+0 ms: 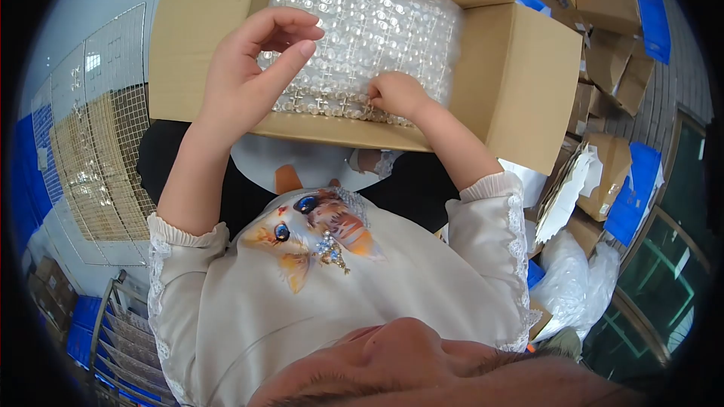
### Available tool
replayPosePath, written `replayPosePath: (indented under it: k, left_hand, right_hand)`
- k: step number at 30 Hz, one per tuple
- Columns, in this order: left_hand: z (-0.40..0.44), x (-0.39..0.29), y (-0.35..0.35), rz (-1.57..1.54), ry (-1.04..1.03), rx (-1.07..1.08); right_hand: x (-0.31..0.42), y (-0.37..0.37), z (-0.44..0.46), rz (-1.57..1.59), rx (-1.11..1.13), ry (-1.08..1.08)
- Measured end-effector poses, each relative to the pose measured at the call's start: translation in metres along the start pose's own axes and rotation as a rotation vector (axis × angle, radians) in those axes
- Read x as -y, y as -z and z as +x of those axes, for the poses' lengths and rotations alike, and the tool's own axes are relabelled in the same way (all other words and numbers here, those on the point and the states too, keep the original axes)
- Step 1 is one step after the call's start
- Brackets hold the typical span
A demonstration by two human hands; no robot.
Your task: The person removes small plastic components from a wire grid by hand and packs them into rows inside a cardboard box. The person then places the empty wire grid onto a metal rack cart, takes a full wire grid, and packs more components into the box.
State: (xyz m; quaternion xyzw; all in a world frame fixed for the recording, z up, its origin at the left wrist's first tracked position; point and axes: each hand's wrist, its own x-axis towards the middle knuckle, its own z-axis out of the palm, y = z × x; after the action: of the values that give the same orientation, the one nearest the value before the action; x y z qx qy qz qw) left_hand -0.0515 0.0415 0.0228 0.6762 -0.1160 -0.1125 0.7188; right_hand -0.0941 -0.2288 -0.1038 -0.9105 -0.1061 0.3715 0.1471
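Observation:
An open cardboard box (317, 128) stands before me. Inside lie rows of clear, shiny round beads with small gold crosses (354, 19), apparently under clear plastic. My left hand (260, 64) is raised over the box's left side, its thumb and curved fingers apart with nothing between them. Down at the near edge of the beaded rows, my right hand (397, 95) has its fingers pinched together. The fingertips touch the beads and crosses there, but what sits between them is hidden.
The box flaps (532, 90) spread outward on several sides. A wire grid panel (98, 136) leans at the left, and a metal rack (128, 339) stands at lower left. On the right are piled cardboard boxes (607, 158), blue sheets (641, 188) and clear plastic bags (569, 279).

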Motion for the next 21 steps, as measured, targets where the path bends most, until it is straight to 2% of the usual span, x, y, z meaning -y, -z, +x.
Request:
replayPosePath:
  k: [11,16,21]
  left_hand:
    - [0.0,0.001,-0.003,0.163,-0.025,0.104]
    - [0.0,0.002,-0.003,0.169,-0.03,0.104]
    - [-0.001,-0.001,-0.002,0.178,-0.024,0.111]
  right_hand:
    - [0.002,-0.002,0.001,0.019,0.003,0.007]
    - [0.007,0.005,-0.002,0.059,-0.084,0.012]
    - [0.016,0.001,0.002,0.095,-0.077,0.126]
